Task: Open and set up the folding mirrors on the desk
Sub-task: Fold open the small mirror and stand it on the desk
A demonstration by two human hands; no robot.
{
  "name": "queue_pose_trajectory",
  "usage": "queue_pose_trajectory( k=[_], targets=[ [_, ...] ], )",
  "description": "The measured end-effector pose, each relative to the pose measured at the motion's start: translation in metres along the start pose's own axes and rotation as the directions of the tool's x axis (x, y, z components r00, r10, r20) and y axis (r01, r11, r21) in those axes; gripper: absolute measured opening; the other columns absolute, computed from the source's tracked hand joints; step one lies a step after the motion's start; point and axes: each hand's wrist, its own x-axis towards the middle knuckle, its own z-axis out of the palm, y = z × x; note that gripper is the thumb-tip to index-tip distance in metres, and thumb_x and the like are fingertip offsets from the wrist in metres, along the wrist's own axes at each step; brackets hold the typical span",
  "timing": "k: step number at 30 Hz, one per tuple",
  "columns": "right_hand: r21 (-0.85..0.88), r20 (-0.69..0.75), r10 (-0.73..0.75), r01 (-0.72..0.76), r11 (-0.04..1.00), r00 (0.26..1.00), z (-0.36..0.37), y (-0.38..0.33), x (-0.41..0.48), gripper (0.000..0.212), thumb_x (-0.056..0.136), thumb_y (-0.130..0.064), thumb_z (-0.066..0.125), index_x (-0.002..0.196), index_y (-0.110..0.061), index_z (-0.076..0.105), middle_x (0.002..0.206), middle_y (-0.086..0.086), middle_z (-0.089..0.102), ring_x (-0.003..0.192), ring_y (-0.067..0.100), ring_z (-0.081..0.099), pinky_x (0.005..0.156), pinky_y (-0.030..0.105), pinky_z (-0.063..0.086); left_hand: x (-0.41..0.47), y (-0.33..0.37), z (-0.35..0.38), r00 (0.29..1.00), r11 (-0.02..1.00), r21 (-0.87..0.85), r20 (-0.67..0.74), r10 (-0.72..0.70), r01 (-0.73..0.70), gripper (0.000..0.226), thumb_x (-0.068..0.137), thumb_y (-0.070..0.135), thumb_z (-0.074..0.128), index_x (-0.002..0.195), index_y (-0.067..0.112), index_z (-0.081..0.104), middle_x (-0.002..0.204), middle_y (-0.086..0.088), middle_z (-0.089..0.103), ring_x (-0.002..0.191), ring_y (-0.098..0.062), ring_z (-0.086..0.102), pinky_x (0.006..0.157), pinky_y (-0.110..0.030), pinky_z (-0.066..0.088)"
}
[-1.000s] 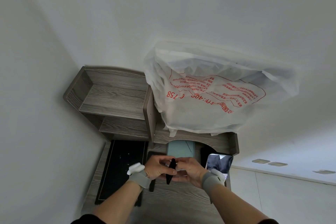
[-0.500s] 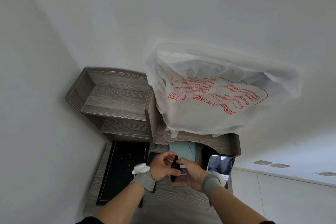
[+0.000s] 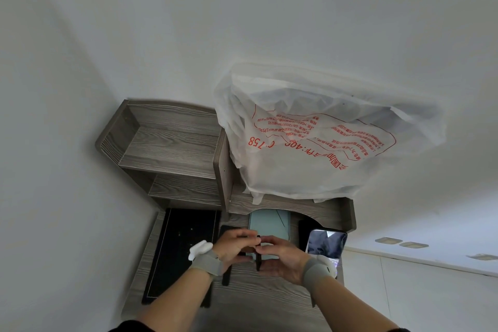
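Left grip (image 3: 231, 248) and right grip (image 3: 280, 259) both pinch the black mirror (image 3: 258, 260) edge-on. It hangs over the counter (image 3: 269, 299).

two hands (image 3: 231, 249) (image 3: 283, 261), two wristbands (image 3: 206, 264) (image 3: 314, 275), one plastic bag (image 3: 310, 167), one black mat (image 3: 183, 250)

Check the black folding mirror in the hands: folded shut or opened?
Folded shut, apparently: the black folding mirror shows edge-on as one thin dark slab, pinched by left hand and right hand.
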Motion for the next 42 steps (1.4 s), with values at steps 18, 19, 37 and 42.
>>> queue_pose_trajectory(
  k=[18, 19, 37, 42],
  targets=[
    [0.043, -0.012, -0.067, 0.067, 0.997, 0.998, -0.009, 0.005, 0.005, 0.052, 0.063, -0.015, 0.085, 0.113, -0.015, 0.067, 0.119, 0.02, 0.068, 0.102, 0.037, 0.071, 0.08, 0.048, 0.059, 0.002, 0.001, 0.001, 0.989, 0.992, -0.087, 0.129, -0.078, 0.09, 0.027, 0.075, 0.018, 0.081, 0.099, 0.015, 0.069, 0.109, -0.011, 0.064, 0.103, -0.031, 0.062, 0.085, -0.048, 0.058],
    [0.048, -0.012, -0.069, 0.07, 0.996, 0.998, -0.009, 0.004, 0.005, 0.053, 0.064, -0.014, 0.085, 0.114, -0.015, 0.066, 0.12, 0.021, 0.067, 0.103, 0.037, 0.07, 0.08, 0.048, 0.059, 0.003, 0.0, 0.0, 0.989, 0.992, -0.091, 0.129, -0.075, 0.087, 0.027, 0.074, 0.018, 0.082, 0.098, 0.015, 0.07, 0.108, -0.01, 0.064, 0.102, -0.03, 0.063, 0.084, -0.048, 0.059],
    [0.108, -0.122, -0.091, 0.104, 0.989, 0.988, -0.016, -0.002, -0.005, 0.045, 0.074, -0.017, 0.075, 0.117, -0.021, 0.064, 0.118, 0.013, 0.063, 0.109, 0.031, 0.064, 0.08, 0.039, 0.059, 0.016, -0.001, 0.009, 0.999, 0.974, -0.224, -0.05, -0.01, -0.001, 0.019, 0.084, 0.016, 0.071, 0.102, 0.016, 0.064, 0.103, -0.009, 0.064, 0.091, -0.026, 0.065, 0.083, -0.047, 0.056],
    [-0.025, -0.136, -0.074, 0.072, 0.997, 0.988, -0.023, 0.001, -0.013, 0.035, 0.082, -0.019, 0.07, 0.116, -0.02, 0.065, 0.118, 0.006, 0.063, 0.11, 0.025, 0.061, 0.093, 0.04, 0.053, 0.02, 0.0, 0.011, 0.995, 0.981, -0.188, -0.094, 0.024, -0.041, 0.021, 0.081, 0.018, 0.075, 0.1, 0.019, 0.067, 0.104, -0.005, 0.068, 0.096, -0.024, 0.065, 0.087, -0.055, 0.054]
  ],
)
